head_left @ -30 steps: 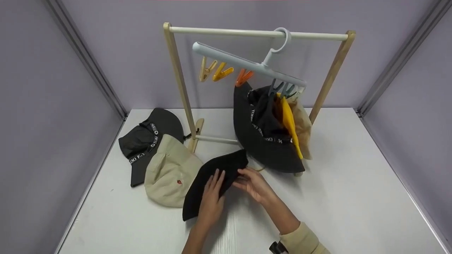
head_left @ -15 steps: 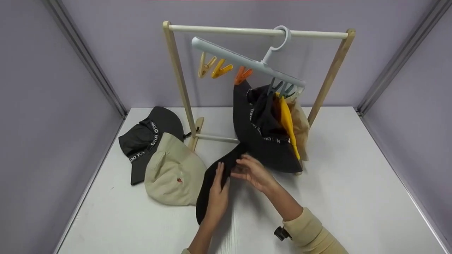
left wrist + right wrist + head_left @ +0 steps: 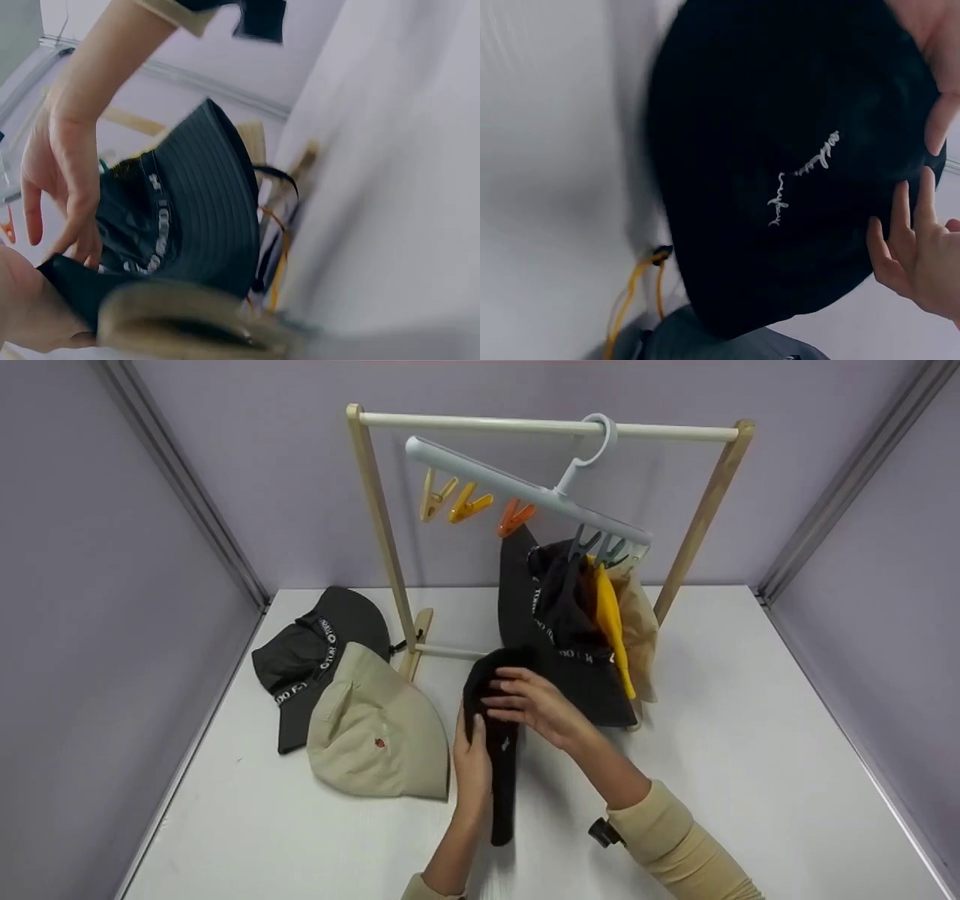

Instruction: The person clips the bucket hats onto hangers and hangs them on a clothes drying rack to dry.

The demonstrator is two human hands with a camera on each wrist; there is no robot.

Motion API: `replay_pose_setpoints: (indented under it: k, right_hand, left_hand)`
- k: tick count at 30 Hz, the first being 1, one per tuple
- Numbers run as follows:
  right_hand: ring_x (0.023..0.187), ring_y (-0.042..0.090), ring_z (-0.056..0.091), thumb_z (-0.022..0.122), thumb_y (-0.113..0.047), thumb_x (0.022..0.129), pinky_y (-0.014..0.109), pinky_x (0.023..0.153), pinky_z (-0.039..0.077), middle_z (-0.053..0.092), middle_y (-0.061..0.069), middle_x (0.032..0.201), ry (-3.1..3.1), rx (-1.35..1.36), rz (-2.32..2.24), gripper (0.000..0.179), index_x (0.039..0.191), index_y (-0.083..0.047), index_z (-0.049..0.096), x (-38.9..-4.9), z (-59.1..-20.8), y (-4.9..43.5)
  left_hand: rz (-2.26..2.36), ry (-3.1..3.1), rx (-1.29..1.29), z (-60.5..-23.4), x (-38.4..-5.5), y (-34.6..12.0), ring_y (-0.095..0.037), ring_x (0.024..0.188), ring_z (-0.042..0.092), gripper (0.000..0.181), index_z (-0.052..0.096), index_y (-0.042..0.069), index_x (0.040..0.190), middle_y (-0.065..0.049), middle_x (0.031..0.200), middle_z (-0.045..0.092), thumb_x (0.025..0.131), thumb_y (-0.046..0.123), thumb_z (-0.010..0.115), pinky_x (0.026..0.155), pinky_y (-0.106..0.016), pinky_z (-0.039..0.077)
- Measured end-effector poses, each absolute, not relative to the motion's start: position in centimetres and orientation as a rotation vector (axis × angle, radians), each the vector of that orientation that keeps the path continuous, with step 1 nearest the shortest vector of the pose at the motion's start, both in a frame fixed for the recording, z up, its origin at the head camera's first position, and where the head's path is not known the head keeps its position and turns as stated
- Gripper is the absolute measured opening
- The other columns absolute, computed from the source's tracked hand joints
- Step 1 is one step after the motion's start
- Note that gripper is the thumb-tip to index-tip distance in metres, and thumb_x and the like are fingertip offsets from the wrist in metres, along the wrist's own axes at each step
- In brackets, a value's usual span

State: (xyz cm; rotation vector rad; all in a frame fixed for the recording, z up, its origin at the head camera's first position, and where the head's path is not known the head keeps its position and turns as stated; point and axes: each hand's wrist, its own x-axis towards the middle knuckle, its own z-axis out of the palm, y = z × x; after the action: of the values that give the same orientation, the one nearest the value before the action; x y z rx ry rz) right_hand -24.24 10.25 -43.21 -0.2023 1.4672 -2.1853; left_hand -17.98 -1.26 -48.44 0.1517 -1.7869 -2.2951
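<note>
A black bucket hat (image 3: pixel 504 787) with small white script (image 3: pixel 802 176) stands on edge, its crown hollow turned toward the right hand. My left hand (image 3: pixel 472 769) grips its side, thumb on the near face and fingers behind. My right hand (image 3: pixel 544 705) has its fingers spread at the hat's opening; in the right wrist view the fingertips (image 3: pixel 926 180) lie right at the hat's edge. Just behind hangs a dark wide-brimmed hat (image 3: pixel 517 600) with white lettering. Beside the left hand lies a beige bucket hat (image 3: pixel 360 720) with a small red motif.
A wooden rack (image 3: pixel 701 517) with a white rail carries a tilted pale blue hanger (image 3: pixel 487 472). Yellow (image 3: pixel 611 607) and tan (image 3: pixel 637 637) hats hang at its right. Cream, yellow and orange clips (image 3: pixel 516 517) dangle leftward. Another dark lettered hat (image 3: pixel 360 619) lies at the left.
The black hat has moved right, away from the beige hat, and turned from lying slanted to standing on edge. Both hands have moved with it, the left now gripping its side.
</note>
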Motion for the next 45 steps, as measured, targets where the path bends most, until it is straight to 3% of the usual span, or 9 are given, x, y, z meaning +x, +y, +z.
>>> replay_pose_setpoints:
  k: [12,15,19,23,28,33,37,40,45]
  right_hand:
    - [0.112,0.036,0.049,0.045,-0.005,0.095,0.042,0.088,0.044,0.037,0.025,0.131,1.728,-0.269,-2.066,0.042,0.133,0.008,0.034,-25.4,-41.8,10.9]
    - [0.113,0.035,0.048,0.046,-0.007,0.094,0.044,0.088,0.043,0.039,0.023,0.131,1.880,-0.248,-1.960,0.041,0.132,0.006,0.037,-25.3,-42.4,10.7]
    - [0.117,0.034,0.043,0.048,-0.013,0.095,0.046,0.092,0.040,0.039,0.022,0.133,1.987,-0.260,-1.822,0.045,0.134,0.004,0.037,-25.1,-43.3,10.3]
    - [0.121,0.034,0.039,0.048,-0.016,0.096,0.050,0.092,0.038,0.037,0.020,0.136,2.018,-0.314,-1.776,0.047,0.138,0.001,0.035,-24.9,-44.0,10.1]
    - [0.124,0.035,0.035,0.047,-0.016,0.097,0.054,0.092,0.035,0.036,0.018,0.138,2.040,-0.326,-1.783,0.046,0.139,-0.003,0.036,-24.7,-44.3,10.1]
    - [0.121,0.031,0.039,0.047,-0.017,0.096,0.047,0.089,0.039,0.037,0.015,0.137,2.055,-0.290,-1.759,0.045,0.139,-0.007,0.038,-24.6,-44.3,10.1]
    - [0.113,0.028,0.045,0.050,-0.017,0.096,0.040,0.082,0.043,0.038,0.013,0.136,2.091,-0.254,-1.747,0.045,0.139,-0.010,0.040,-24.6,-44.4,10.3]
    - [0.111,0.027,0.046,0.050,-0.018,0.095,0.041,0.083,0.043,0.038,0.014,0.136,2.125,-0.251,-1.745,0.045,0.138,-0.010,0.041,-24.7,-44.6,10.4]
    - [0.116,0.029,0.043,0.050,-0.020,0.095,0.046,0.088,0.041,0.033,0.016,0.140,2.159,-0.295,-1.720,0.046,0.139,-0.009,0.039,-24.8,-44.5,10.6]
  left_hand:
    - [-2.334,-1.664,0.149,-47.1,-17.7,-0.2,-0.024,0.134,0.017,0.052,0.016,0.001,0.145,-0.014,0.149,0.018,0.102,0.025,0.033,0.107,-0.041,0.016]
    - [-2.342,-1.685,0.146,-47.2,-17.5,0.1,-0.025,0.133,0.021,0.052,0.019,0.001,0.145,-0.014,0.148,0.022,0.102,0.025,0.034,0.106,-0.040,0.019]
    - [-2.352,-1.812,0.126,-47.5,-17.2,0.4,-0.029,0.126,0.035,0.050,0.026,0.001,0.143,-0.018,0.141,0.033,0.101,0.025,0.036,0.099,-0.043,0.032]
    - [-2.309,-1.926,0.109,-47.7,-17.1,0.1,-0.030,0.120,0.042,0.047,0.032,0.001,0.141,-0.019,0.136,0.040,0.100,0.022,0.041,0.094,-0.043,0.038]
    - [-2.230,-2.025,0.113,-47.5,-17.8,-0.5,-0.030,0.118,0.042,0.048,0.038,0.003,0.136,-0.020,0.136,0.037,0.093,0.019,0.053,0.092,-0.043,0.039]
    - [-2.113,-2.167,0.098,-47.5,-18.7,-0.6,-0.029,0.113,0.044,0.049,0.038,0.005,0.128,-0.017,0.131,0.038,0.085,0.016,0.060,0.087,-0.042,0.041]
    - [-2.127,-2.220,0.048,-47.5,-19.0,-0.3,-0.032,0.113,0.047,0.056,0.026,0.003,0.136,-0.023,0.133,0.039,0.091,0.016,0.056,0.086,-0.043,0.042]
    - [-2.110,-2.245,0.030,-47.6,-19.1,-0.2,-0.035,0.123,0.038,0.058,0.018,-0.001,0.143,-0.026,0.139,0.031,0.098,0.022,0.046,0.095,-0.046,0.035]
    - [-2.134,-2.172,0.024,-47.7,-19.3,-0.1,-0.033,0.128,0.030,0.053,0.022,-0.003,0.143,-0.023,0.142,0.029,0.101,0.026,0.035,0.101,-0.045,0.027]
